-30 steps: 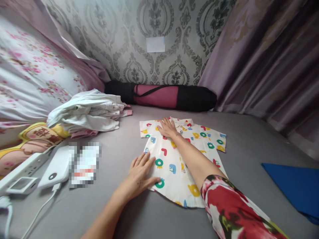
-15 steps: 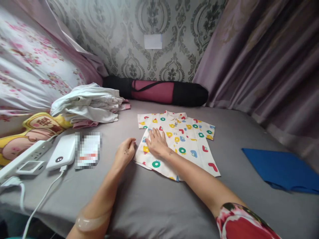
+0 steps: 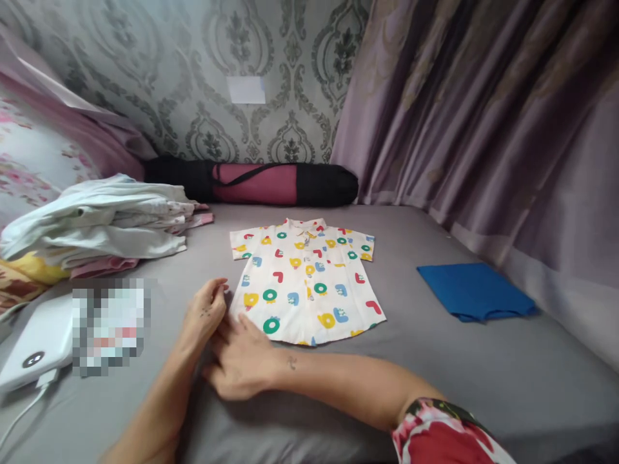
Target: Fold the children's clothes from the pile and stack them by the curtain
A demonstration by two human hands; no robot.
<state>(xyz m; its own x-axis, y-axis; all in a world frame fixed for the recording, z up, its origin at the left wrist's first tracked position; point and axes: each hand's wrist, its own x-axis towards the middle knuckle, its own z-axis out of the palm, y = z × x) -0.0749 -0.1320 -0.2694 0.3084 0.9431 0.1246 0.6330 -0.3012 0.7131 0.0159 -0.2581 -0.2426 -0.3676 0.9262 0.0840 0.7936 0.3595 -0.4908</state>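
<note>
A short-sleeved white shirt (image 3: 304,283) with colourful letter prints lies spread flat, collar toward the wall. Beside its left edge is my left hand (image 3: 204,316), fingers loosely curled, with no cloth visible in them. My right hand (image 3: 244,361) is open, palm down, at the shirt's lower left corner. Its thumb reaches the hem area, and its fingertips are partly hidden close to my left hand.
A folded blue cloth (image 3: 476,290) lies at right. Piled clothes (image 3: 111,219), a white power bank (image 3: 41,345) with a cable and a blurred-out item (image 3: 113,328) are at left. A black and maroon long bag (image 3: 256,183) rests along the wall.
My right hand has slid from the shirt's left middle down to its lower left corner, close to my left hand. The view has turned right; the shirt still lies flat.
</note>
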